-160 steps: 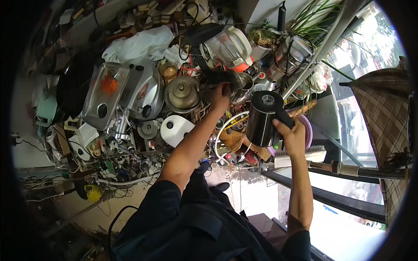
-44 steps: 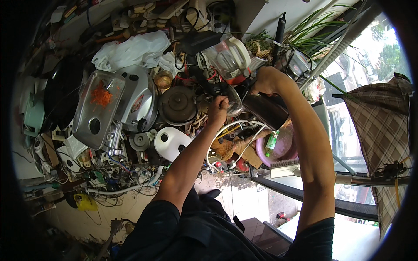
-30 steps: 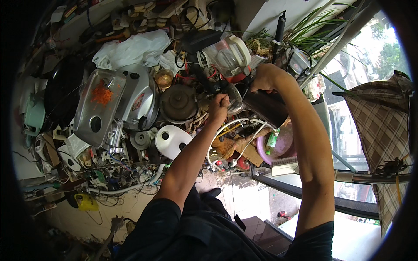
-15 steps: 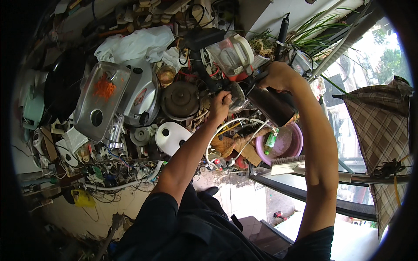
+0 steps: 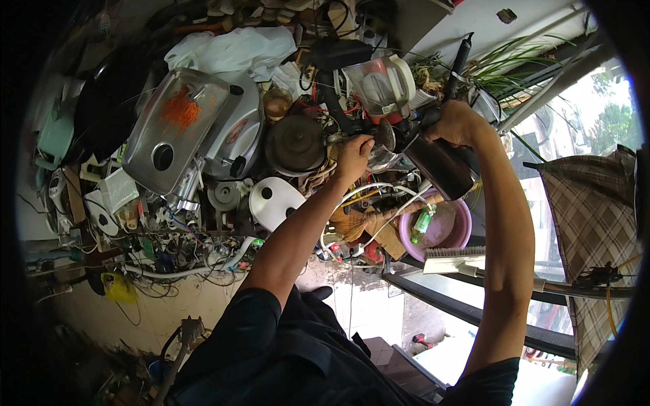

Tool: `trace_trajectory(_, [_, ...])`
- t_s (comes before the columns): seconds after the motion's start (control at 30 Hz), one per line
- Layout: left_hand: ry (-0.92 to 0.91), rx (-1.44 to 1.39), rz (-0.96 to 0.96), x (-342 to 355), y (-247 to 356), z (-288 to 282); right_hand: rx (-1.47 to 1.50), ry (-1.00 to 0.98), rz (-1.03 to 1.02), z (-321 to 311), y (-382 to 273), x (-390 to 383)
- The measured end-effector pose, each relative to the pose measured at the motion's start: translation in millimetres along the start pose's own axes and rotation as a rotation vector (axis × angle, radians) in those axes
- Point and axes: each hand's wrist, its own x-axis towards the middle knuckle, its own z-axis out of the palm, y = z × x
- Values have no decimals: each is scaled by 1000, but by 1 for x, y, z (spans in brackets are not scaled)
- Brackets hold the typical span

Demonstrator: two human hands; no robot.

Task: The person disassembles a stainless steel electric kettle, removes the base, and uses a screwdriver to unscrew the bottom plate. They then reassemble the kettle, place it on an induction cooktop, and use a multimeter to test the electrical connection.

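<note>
A dark cylindrical kettle (image 5: 443, 166) is gripped at its upper end by the right hand (image 5: 455, 123), fingers closed around it, and held tilted above a pink basin (image 5: 452, 227). The left hand (image 5: 355, 154) is closed on a small round lid (image 5: 386, 135) just beside the kettle's mouth, amid cluttered appliances.

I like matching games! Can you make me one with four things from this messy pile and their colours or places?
Things:
1. kettle
2. basin
3. tray
4. brush

Descriptions:
A. pink, with a green bottle lying in it
B. shiny metal, smeared orange
C. dark, tilted, held by the right hand
D. pale bristles, just below the basin

Pairs: 1-C, 2-A, 3-B, 4-D
</note>
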Motion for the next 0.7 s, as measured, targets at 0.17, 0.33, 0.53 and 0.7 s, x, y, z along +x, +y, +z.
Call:
trace_trajectory(0.17, [37,72,31,-2,6,-8,-39,-26,3,0,-10,0])
trace_trajectory(0.33, [21,83,-53,-25,24,-25,-39,-23,-14,3,-13,3])
trace_trajectory(0.53, [54,89,115,-122,64,-35,-156,-86,12,-1,-25,0])
trace_trajectory(0.7, [-358,88,5,-245,42,-55,-219,-87,-20,-1,-32,2])
